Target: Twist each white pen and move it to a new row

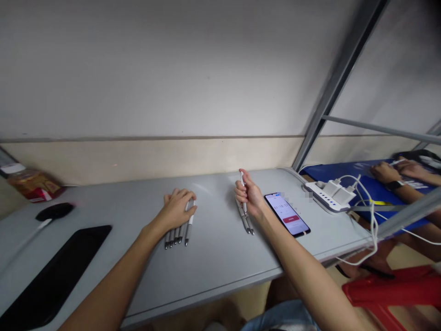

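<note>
My left hand (179, 209) is over a row of several grey-and-white pens (171, 238) lying side by side on the grey table (213, 257). Its thumb and fingers close around the upper part of the rightmost pen (189, 228), which sits slightly apart from the others. My right hand (251, 195) grips a white pen (242, 179) held nearly upright, tip down, with the thumb at its top end. Under and beside that fist, more pens (246, 224) lie on the table, their upper parts hidden by the hand.
Right of my right forearm lies a lit phone (287, 215), then a power strip (327, 197) with white plugs and cables. At left are a black mat (58, 276), a black oval object (55, 211) and a jar (32, 184). Another person's hands (386, 174) rest at a blue surface (358, 177).
</note>
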`<state>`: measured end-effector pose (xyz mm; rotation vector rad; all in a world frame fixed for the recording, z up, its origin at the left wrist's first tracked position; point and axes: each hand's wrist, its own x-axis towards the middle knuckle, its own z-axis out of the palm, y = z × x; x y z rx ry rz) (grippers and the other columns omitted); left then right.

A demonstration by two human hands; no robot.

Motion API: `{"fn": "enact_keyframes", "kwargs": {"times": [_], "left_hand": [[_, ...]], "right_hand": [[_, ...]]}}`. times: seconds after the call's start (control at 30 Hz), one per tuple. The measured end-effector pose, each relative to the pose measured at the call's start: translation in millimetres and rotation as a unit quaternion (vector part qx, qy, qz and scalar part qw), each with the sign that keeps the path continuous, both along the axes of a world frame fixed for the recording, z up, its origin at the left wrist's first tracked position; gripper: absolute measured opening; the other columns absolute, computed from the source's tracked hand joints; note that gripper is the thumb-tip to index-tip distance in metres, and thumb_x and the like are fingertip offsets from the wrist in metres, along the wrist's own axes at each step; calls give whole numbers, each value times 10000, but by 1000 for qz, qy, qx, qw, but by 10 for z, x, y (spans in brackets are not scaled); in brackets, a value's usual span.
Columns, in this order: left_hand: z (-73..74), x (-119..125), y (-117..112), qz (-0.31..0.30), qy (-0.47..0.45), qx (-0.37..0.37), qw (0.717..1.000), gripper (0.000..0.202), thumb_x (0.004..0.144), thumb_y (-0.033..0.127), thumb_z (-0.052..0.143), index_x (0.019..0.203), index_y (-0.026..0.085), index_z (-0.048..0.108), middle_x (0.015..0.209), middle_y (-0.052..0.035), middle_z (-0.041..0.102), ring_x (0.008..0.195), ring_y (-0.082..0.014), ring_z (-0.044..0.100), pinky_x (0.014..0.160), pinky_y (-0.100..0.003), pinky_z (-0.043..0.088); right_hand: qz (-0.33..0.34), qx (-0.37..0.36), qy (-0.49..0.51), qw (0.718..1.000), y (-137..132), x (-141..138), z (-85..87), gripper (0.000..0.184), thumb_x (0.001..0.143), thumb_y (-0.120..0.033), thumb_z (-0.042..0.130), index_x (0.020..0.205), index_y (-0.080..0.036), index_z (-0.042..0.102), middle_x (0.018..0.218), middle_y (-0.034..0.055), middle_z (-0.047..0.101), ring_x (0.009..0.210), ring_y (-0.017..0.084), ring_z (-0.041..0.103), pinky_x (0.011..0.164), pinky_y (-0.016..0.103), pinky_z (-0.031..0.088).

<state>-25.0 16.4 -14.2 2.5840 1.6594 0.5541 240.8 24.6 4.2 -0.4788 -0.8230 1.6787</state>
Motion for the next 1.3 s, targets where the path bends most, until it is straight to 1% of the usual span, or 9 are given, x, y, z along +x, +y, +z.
{"fn": "enact_keyframes", "kwargs": {"times": [0.1, 0.23, 0.33, 0.4, 0.47, 0.5, 0.57, 0.9, 1.3], "left_hand": [[7, 32, -21, -1, -11, 0, 1000, 204, 837, 395, 511, 937, 232, 583, 980, -57, 629, 987, -260, 474, 830, -401, 296], [39, 58, -44, -1, -16, -7, 1000, 220, 837, 426, 518, 926, 236, 587, 888, -38, 623, 940, -246, 484, 798, -368, 286], [50, 65, -52, -6, -19, -15, 1000, 208, 825, 419, 536, 920, 241, 587, 842, -22, 616, 923, -239, 491, 787, -354, 280], [48, 65, -56, -14, -20, -19, 1000, 207, 822, 419, 540, 914, 240, 589, 810, -15, 608, 910, -233, 497, 788, -352, 279], [40, 63, -57, -24, -19, -24, 999, 211, 828, 421, 532, 913, 238, 591, 771, -8, 596, 885, -223, 506, 794, -357, 280], [34, 61, -56, -27, -17, -26, 999, 210, 831, 420, 527, 916, 239, 591, 751, -3, 588, 871, -219, 511, 800, -362, 280], [19, 60, -53, -30, -14, -31, 999, 204, 831, 414, 526, 921, 242, 591, 717, 6, 576, 850, -213, 520, 813, -373, 279], [-3, 74, -52, -35, -1, -33, 999, 198, 833, 415, 520, 906, 244, 590, 686, 7, 570, 831, -221, 542, 808, -374, 283], [22, 112, -87, -35, 6, -35, 999, 205, 822, 411, 519, 937, 253, 578, 662, 12, 582, 815, -232, 560, 821, -387, 295]], "right_hand": [[-17, -15, -41, 999, 7, 12, 25, 237, 826, -407, 609, 938, -278, 444, 550, -100, 251, 404, 62, 154, 359, 154, 100], [-40, 2, -119, 992, 34, 69, 48, 299, 814, -435, 592, 1044, -278, 484, 569, -91, 364, 409, 62, 270, 364, 153, 184], [-103, 10, -255, 961, 72, 131, 26, 283, 830, -418, 542, 1040, -228, 531, 614, -59, 461, 466, 77, 404, 401, 170, 298], [-164, 16, -423, 891, 105, 181, -16, 239, 850, -372, 494, 1008, -204, 558, 650, -36, 529, 523, 91, 485, 465, 187, 372], [-210, 25, -591, 779, 141, 237, -71, 213, 839, -311, 492, 972, -183, 598, 701, -5, 600, 597, 108, 548, 551, 208, 412], [-223, 26, -638, 736, 156, 266, -99, 194, 809, -280, 526, 935, -170, 624, 731, 17, 629, 642, 121, 570, 592, 219, 416], [-230, 24, -685, 691, 179, 315, -150, 162, 745, -245, 593, 858, -151, 660, 778, 58, 664, 724, 153, 593, 644, 237, 411], [-172, 27, -753, 635, 185, 341, -203, 139, 713, -251, 628, 720, -150, 723, 733, 109, 709, 720, 191, 642, 634, 249, 401], [-147, 18, -752, 642, 134, 315, -159, 173, 693, -131, 579, 793, -155, 719, 561, 62, 659, 455, 153, 581, 533, 245, 418]]}}
